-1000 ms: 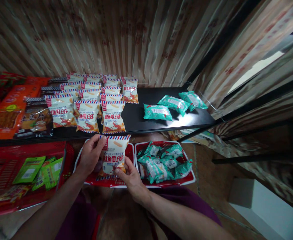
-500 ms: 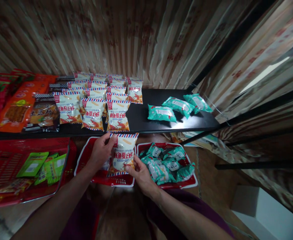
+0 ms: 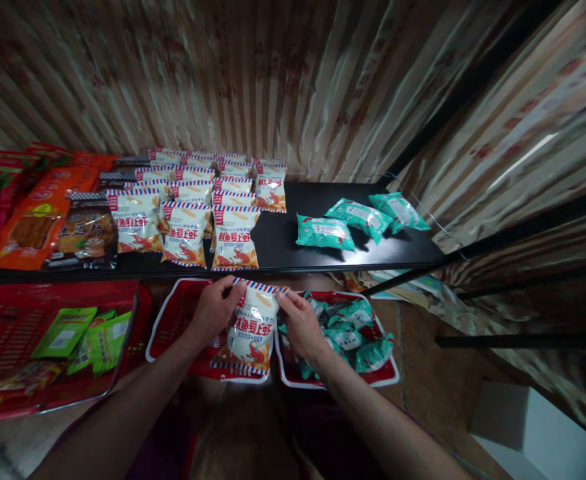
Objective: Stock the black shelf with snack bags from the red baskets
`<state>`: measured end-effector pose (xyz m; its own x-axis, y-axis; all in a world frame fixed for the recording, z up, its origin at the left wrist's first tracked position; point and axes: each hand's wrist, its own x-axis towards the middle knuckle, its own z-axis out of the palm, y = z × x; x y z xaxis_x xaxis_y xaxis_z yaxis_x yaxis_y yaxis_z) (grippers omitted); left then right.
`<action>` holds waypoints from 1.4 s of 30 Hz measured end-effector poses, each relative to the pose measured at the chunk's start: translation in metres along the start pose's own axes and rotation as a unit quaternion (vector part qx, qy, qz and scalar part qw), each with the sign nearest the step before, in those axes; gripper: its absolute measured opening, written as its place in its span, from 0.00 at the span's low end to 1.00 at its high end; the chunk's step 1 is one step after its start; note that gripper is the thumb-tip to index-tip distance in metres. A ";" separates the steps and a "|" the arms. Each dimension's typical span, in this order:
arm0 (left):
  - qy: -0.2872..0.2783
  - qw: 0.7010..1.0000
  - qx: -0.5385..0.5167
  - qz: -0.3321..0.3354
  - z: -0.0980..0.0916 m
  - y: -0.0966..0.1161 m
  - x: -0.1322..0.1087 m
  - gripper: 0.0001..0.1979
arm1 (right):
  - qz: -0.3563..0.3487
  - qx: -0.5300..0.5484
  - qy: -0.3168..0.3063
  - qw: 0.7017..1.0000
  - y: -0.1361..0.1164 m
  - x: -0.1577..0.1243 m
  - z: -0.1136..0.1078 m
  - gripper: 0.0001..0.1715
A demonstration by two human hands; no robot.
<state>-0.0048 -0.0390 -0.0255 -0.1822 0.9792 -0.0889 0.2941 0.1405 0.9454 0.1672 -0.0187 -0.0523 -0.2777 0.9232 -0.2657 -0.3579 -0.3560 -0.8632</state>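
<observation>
A white snack bag (image 3: 253, 327) with red lettering and a striped top edge hangs between my two hands. My left hand (image 3: 219, 308) pinches its top left corner. The top right corner is gripped by my right hand (image 3: 300, 320). Behind the bag stands a red basket (image 3: 173, 320) with a white rim, partly hidden. In front of me, on a black shelf (image 3: 283, 248), several matching snack bags (image 3: 185, 230) stand in rows.
Several teal packets (image 3: 325, 232) lie on the shelf's right part. Below, another red basket (image 3: 395, 373) holds more teal packets. A left basket (image 3: 7, 320) contains green packets (image 3: 65, 332). Orange bags (image 3: 37, 217) and dark bags (image 3: 87, 230) fill the shelf's left. A black post (image 3: 433, 127) rises right.
My right hand has moved up from the snack bag's lower right side to its top right corner. The bag is slightly lower and farther right, still in my left hand.
</observation>
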 end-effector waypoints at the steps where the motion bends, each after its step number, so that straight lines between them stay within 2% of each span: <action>1: -0.004 1.000 -0.005 -0.001 0.001 0.000 0.000 0.17 | -0.003 -0.009 0.009 1.000 -0.001 0.000 -0.001 0.14; 10: -0.100 0.992 -0.073 -0.016 0.009 0.010 -0.001 0.15 | -0.038 -0.003 0.095 0.995 -0.015 0.006 -0.015 0.13; 16: -0.187 0.980 -0.056 -0.033 0.013 0.002 -0.004 0.21 | -0.062 0.046 0.145 0.987 -0.030 0.011 -0.024 0.14; 21: -0.248 0.962 -0.112 -0.035 0.019 -0.001 -0.008 0.20 | -0.072 0.058 0.169 0.981 -0.035 0.014 -0.029 0.14; 30: -0.231 0.964 -0.111 -0.070 0.020 -0.002 -0.009 0.21 | -0.088 0.064 0.187 0.976 -0.040 0.018 -0.033 0.15; 35: -0.237 0.960 -0.133 -0.068 0.017 0.001 -0.009 0.19 | -0.083 0.076 0.200 0.973 -0.040 0.019 -0.032 0.13; 42: -0.237 0.966 -0.093 -0.047 0.016 -0.004 -0.009 0.19 | -0.086 0.088 0.200 0.972 -0.041 0.020 -0.031 0.14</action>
<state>0.0105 -0.0462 -0.0332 0.2629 0.9263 -0.2699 0.1162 0.2472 0.9620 0.2037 0.0190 -0.0353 0.1561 0.9408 -0.3009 -0.5247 -0.1791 -0.8323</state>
